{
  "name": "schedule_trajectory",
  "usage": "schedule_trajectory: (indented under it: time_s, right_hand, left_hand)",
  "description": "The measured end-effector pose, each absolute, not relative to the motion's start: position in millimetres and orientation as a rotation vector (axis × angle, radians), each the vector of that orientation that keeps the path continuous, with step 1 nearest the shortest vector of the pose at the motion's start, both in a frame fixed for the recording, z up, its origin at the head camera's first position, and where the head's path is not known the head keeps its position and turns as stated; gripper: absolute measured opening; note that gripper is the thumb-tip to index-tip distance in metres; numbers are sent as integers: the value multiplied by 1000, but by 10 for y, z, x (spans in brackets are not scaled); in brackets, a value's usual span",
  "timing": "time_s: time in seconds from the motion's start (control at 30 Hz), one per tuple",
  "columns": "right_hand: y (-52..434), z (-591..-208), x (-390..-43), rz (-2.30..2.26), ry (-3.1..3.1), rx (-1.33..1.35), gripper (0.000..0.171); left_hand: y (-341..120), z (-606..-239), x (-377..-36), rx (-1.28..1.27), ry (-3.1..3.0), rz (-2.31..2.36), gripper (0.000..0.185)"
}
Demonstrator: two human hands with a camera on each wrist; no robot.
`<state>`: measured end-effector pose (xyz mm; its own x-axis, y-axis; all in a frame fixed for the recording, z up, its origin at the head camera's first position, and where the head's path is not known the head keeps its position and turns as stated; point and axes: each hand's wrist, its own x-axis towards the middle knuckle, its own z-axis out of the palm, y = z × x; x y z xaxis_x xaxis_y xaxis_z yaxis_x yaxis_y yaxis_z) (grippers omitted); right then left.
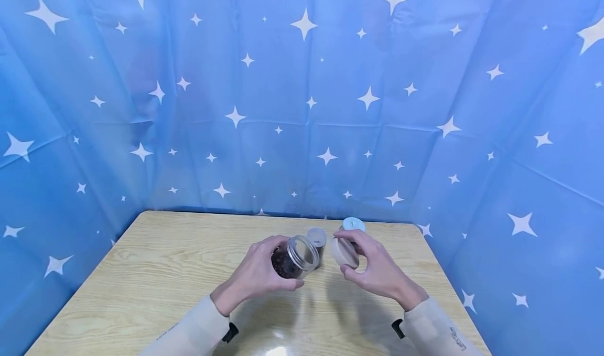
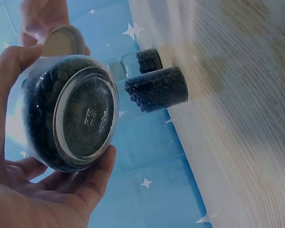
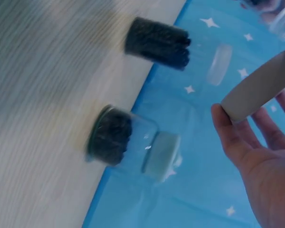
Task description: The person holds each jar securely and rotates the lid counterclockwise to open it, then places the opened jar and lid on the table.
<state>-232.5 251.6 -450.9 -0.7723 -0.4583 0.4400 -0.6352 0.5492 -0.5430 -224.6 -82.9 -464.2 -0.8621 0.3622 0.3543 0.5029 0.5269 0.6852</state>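
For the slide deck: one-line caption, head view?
Left hand grips open jar of dark beans; right hand holds its lid.

Jar (image 1: 296, 257): clear, lidless, part-filled with dark beans, tipped with its mouth up and rightward, held above the surface.
Lid (image 1: 345, 252): round, beige, on edge, just right of the jar.

jar (image 1: 296, 257) clear glossy plastic; lid (image 1: 345, 253) matt beige; desk (image 1: 155, 272) smooth light woodgrain; backdrop (image 1: 302, 109) thin glossy sheet.
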Motion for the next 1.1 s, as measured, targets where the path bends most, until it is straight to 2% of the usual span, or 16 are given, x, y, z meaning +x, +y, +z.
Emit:
schedule_trajectory:
  time_s: [0.4,1.1]
  right_hand:
    - [2753,-4694,-2392,892,-2661,722,67]
    - [3080,-4904,-2433,741,-2740,563,65]
  left_hand:
    - [-886,-4617,-2239,-711,-2585,-1244,81]
    - [-955,-4673,-2211,-669,-2596,-1274,76]
